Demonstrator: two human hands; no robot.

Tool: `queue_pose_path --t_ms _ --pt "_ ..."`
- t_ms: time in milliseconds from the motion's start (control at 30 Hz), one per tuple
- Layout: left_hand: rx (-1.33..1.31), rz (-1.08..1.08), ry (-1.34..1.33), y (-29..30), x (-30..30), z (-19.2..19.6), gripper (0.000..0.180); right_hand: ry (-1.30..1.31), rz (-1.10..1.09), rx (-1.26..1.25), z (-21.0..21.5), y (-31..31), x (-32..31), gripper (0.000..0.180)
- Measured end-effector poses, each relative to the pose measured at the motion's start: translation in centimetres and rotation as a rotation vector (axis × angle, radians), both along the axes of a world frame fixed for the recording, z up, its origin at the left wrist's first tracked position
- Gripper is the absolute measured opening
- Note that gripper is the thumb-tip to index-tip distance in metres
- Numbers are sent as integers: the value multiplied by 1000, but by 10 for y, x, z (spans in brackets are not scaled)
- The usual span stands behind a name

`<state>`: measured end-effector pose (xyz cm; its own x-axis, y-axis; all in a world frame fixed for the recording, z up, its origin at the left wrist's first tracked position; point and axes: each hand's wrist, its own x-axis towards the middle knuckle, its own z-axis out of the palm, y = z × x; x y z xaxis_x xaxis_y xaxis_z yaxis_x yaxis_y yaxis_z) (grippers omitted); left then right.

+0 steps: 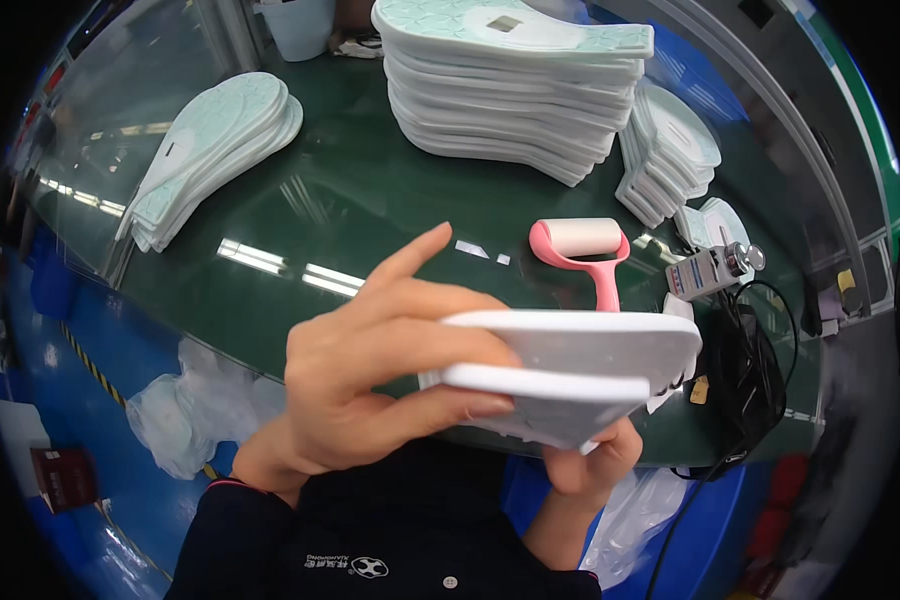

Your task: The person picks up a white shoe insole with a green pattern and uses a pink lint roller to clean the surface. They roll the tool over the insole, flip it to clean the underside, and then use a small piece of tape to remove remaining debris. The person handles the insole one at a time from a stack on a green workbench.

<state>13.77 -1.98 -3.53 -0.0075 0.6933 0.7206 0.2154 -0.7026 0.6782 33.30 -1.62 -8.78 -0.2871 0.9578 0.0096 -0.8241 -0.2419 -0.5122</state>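
Note:
My left hand [370, 365] grips a pair of white plastic panels [590, 335] by their left edges, one finger stretched out over the table. The two are tilted and stand slightly apart, with some of my fingers between them. Below their right end, my right hand [600, 460] is closed on the near edge; its fingertips are partly hidden behind the panels. Just beyond the panels lies a pink lint roller [585, 240] with a white roll, its handle end hidden by the upper panel.
A tall stack of white and pale green paddle-shaped panels [510, 100] stands at the back, with smaller stacks left [220, 140] and right [670, 150]. A metal-topped bottle [705, 272] and black pouch [755, 385] lie right. Plastic bags [185, 410] hang beyond the table's left edge.

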Motion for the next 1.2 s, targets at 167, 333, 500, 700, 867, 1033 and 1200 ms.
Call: queue_pose_path --t_ms 167,333,500,700,867,1033,1200 --pt "6 -20 358 -16 -6 16 10 -568 -357 308 14 13 -4 80" --pt "11 -114 470 -19 -11 18 9 -998 -676 758 33 12 -1 106" --pt "1 -155 493 -22 -14 21 10 -1207 -590 1208 47 15 -2 96" --pt "-29 -154 514 -22 -16 21 14 -1037 -647 813 51 19 -6 66" --pt "-32 -110 494 -27 -15 19 20 -1906 -541 534 6 66 36 39" --pt "-41 -127 538 -29 -23 22 24 -1626 -268 66 -12 72 25 32" --pt "-32 -22 528 -29 -24 16 24 -1373 -821 217 27 57 49 41"
